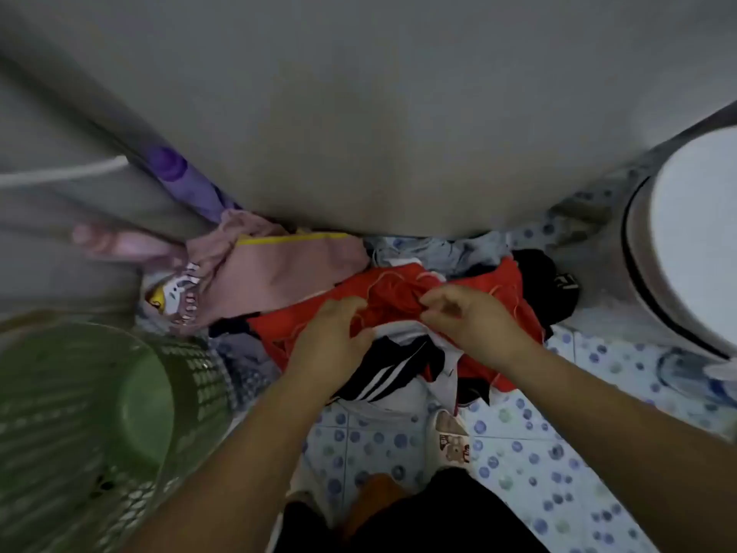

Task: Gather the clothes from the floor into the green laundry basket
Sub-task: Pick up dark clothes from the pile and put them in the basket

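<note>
A heap of clothes lies on the tiled floor against the wall. On top is a red garment (pixel 399 301), with a black-and-white striped piece (pixel 389 371) under it and a pink garment (pixel 275 273) to its left. My left hand (pixel 333 333) and my right hand (pixel 468 319) both rest on the red garment, fingers curled into its bunched cloth. The green laundry basket (pixel 79 425) stands at the lower left, tipped so its inside shows; nothing is visible in it.
A white round appliance (pixel 690 241) fills the right edge. A grey wall (pixel 359 113) rises behind the pile. A purple item (pixel 187 181) leans in the left corner. My slippered foot (pixel 450 437) stands on the blue-dotted floor tiles (pixel 538 453).
</note>
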Demonstrator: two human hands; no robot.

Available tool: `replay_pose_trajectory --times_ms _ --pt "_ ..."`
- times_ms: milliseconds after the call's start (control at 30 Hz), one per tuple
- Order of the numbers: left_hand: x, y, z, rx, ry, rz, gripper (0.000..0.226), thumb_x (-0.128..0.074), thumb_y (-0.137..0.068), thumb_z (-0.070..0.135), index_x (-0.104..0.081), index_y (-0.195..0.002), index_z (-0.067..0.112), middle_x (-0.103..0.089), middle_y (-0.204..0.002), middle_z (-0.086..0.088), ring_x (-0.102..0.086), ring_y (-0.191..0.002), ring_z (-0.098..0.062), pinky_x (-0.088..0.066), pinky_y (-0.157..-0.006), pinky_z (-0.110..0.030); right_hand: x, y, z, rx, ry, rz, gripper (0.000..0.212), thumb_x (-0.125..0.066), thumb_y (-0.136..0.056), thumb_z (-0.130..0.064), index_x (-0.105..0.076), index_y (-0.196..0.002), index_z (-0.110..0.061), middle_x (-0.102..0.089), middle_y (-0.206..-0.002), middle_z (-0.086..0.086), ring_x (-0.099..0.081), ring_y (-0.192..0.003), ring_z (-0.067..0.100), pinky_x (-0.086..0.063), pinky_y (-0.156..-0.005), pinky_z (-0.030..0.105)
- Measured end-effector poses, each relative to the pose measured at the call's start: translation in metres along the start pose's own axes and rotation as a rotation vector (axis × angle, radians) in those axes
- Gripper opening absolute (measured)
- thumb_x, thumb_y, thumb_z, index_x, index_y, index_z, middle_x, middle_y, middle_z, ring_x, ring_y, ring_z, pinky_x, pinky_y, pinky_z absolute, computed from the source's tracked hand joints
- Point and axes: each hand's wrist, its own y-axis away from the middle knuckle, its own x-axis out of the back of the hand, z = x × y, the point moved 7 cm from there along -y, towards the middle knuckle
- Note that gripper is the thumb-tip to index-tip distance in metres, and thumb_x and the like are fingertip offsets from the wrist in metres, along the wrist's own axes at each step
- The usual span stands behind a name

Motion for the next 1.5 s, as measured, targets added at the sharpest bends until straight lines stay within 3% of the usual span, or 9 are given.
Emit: replay_pose_trajectory --times_ms 167,333,500,600,767,900,1233,1400,1500 --pt "-0.096 -0.049 -0.057 0.026 -0.112 -0.219 0.072 -0.071 -0.082 0.026 -0.035 -0.145 0.021 -0.041 -0.142 -0.01 -0.041 -0.13 -0.026 -0.037 -0.106 -0.034 -0.08 -0.059 0.063 0.057 0.552 -0.264 0.076 -0.069 -0.081 -0.029 -0.03 -0.146 -0.026 -0.034 -0.149 0.005 -0.032 -0.136 0.024 -0.029 -0.111 0.033" --pt "-0.17 -0.082 -0.116 0.143 -0.368 -0.498 0.131 -0.08 -0.067 0.045 0.022 -0.148 0.033 0.021 -0.16 -0.006 0.018 -0.148 -0.029 -0.002 -0.117 -0.062 -0.137 -0.101 0.13 -0.077 0.955 -0.482 0.127 -0.079 -0.067 -0.041 0.021 -0.145 -0.037 0.02 -0.159 0.004 0.019 -0.146 0.026 0.009 -0.115 0.057" --pt "-0.191 -0.112 -0.145 0.088 -0.439 -0.313 0.121 -0.075 -0.074 0.04 0.02 -0.149 0.031 0.011 -0.161 -0.003 0.012 -0.149 -0.026 -0.004 -0.115 -0.062 -0.158 -0.139 0.14 0.12 1.117 -0.135 0.086 -0.065 -0.078 -0.031 -0.018 -0.149 -0.022 -0.037 -0.146 0.01 -0.027 -0.138 0.029 -0.003 -0.114 0.051" --pt "-0.191 -0.126 -0.152 0.046 -0.398 -0.177 0.102 -0.072 -0.075 0.043 -0.006 -0.152 0.029 -0.007 -0.159 0.001 -0.003 -0.148 -0.023 -0.014 -0.115 -0.058 -0.157 -0.157 0.126 0.192 1.066 -0.007 0.035 -0.056 -0.083 -0.028 -0.059 -0.117 -0.022 -0.056 -0.123 0.001 -0.037 -0.124 0.028 -0.018 -0.107 0.045" --pt "-0.169 -0.142 -0.153 0.028 -0.093 -0.037 0.079 -0.071 -0.058 0.049 -0.039 -0.13 0.05 -0.05 -0.134 0.003 -0.042 -0.129 -0.025 -0.037 -0.104 -0.048 -0.144 -0.173 0.092 0.262 0.982 0.121 0.033 -0.06 -0.076 -0.042 -0.064 -0.107 -0.03 -0.052 -0.125 0.0 -0.036 -0.12 0.028 -0.027 -0.096 0.042" --pt "-0.132 -0.136 -0.154 -0.006 0.349 0.226 0.045 -0.063 -0.067 0.005 -0.063 -0.112 0.01 -0.068 -0.105 -0.011 -0.061 -0.094 -0.02 -0.046 -0.078 -0.029 -0.131 -0.162 0.063 0.369 0.671 0.297 0.032 -0.065 -0.072 -0.04 -0.065 -0.103 -0.03 -0.053 -0.126 -0.007 -0.036 -0.123 0.022 -0.026 -0.098 0.036" --pt "-0.073 -0.048 -0.134 -0.085 0.988 0.585 0.035 -0.047 -0.082 -0.014 -0.057 -0.085 0.02 -0.062 -0.081 -0.004 -0.059 -0.085 -0.023 -0.049 -0.083 -0.038 -0.136 -0.096 0.086 0.373 0.116 0.012 0.125 -0.085 -0.063 -0.032 0.002 -0.151 -0.017 -0.02 -0.152 -0.01 -0.016 -0.142 0.004 -0.018 -0.109 0.016" --pt "-0.046 -0.01 -0.098 -0.244 1.16 0.618 0.039 -0.039 -0.085 -0.015 -0.056 -0.081 0.02 -0.06 -0.076 -0.002 -0.057 -0.074 -0.018 -0.048 -0.069 -0.029 -0.167 -0.073 0.095 0.583 -0.161 -0.023 0.11 -0.09 -0.055 -0.012 -0.022 -0.134 -0.049 -0.039 -0.142 -0.019 -0.042 -0.126 -0.013 -0.037 -0.11 0.019" --pt "-0.037 0.006 -0.091 -0.282 1.282 0.646 0.039 -0.036 -0.088 -0.013 -0.055 -0.08 0.02 -0.059 -0.076 -0.004 -0.056 -0.07 -0.017 -0.049 -0.067 -0.028 -0.176 -0.073 0.102 0.61 -0.171 0.051 0.124 -0.094 -0.047 -0.026 -0.017 -0.145 -0.036 -0.031 -0.151 -0.015 -0.033 -0.138 -0.003 -0.033 -0.114 0.026"
